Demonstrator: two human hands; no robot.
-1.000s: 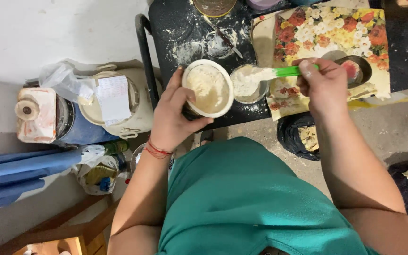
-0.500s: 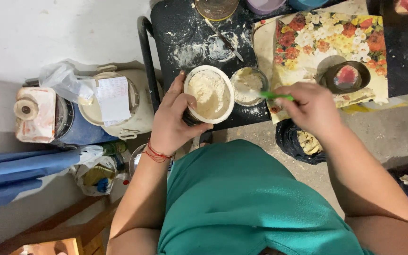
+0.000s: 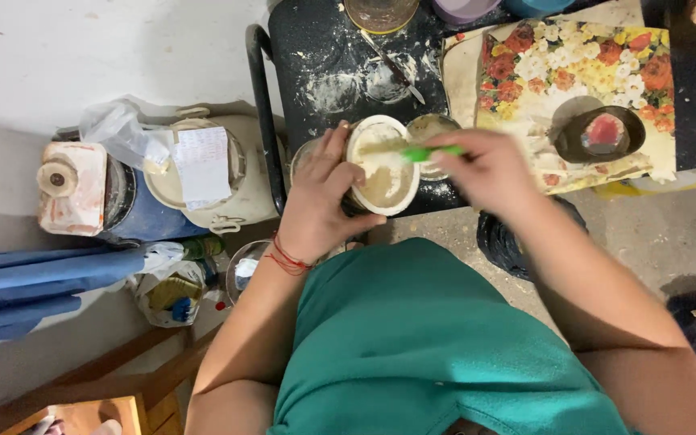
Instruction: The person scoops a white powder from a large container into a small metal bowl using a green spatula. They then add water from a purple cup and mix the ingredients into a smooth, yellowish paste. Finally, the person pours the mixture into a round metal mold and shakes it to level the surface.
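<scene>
My left hand [image 3: 320, 197] grips the side of a white bowl [image 3: 380, 165] holding beige paste, tilted towards me at the near edge of the black table [image 3: 316, 48]. My right hand [image 3: 485, 169] holds a green-handled spatula [image 3: 420, 153] whose blade lies across the inside of the bowl. Just behind the bowl stands a small glass jar [image 3: 431, 129], partly hidden by my right hand. A red thread bracelet circles my left wrist.
A floral cloth [image 3: 582, 72] on the table carries a dark dish [image 3: 602, 133] with a pink piece. A knife [image 3: 396, 68] lies among flour smears. Left on the floor stand a cream lidded pot [image 3: 203, 173], a blue container [image 3: 142, 221] and bags; a black bag [image 3: 501, 242] sits under the table.
My right hand has moved left from the small jar, bringing the spatula into the white bowl. My left hand has tipped the bowl towards me.
</scene>
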